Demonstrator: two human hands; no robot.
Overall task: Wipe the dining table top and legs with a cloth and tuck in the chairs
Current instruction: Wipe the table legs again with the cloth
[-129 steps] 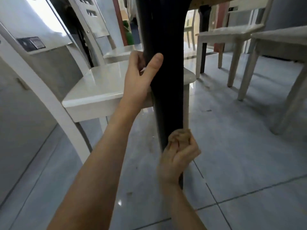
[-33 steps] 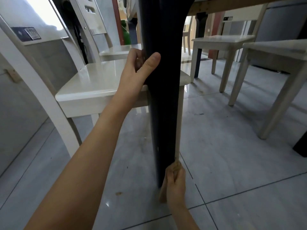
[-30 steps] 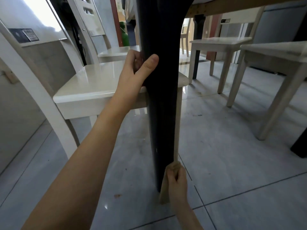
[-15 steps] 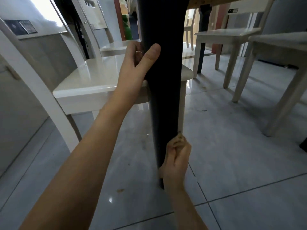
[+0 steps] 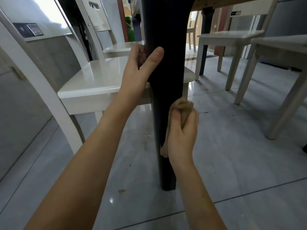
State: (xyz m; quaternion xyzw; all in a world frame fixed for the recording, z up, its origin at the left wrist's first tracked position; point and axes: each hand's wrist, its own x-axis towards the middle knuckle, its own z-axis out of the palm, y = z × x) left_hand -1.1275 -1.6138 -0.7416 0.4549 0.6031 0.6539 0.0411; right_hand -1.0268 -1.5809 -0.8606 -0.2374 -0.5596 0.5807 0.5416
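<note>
Table leg [image 5: 166, 63] right in front of me: very dark, navy going to black, plain and glossy. The cloth [image 5: 183, 105] bunched in my right hand [image 5: 182, 135] is a dull tan, no print on it. Chair seat [image 5: 99, 80] beside the leg is glossy cream-white, and the chairs on the right [image 5: 232, 34] are the same cream. Floor tiles [image 5: 232, 146] are pale grey, faintly marbled, with thin dark grout lines and one small brown spot [image 5: 121, 190]. Table underside [image 5: 232, 3] is bare light wood. Something green [image 5: 129, 30] stands at the back, beside a red-brown frame [image 5: 120, 19].
</note>
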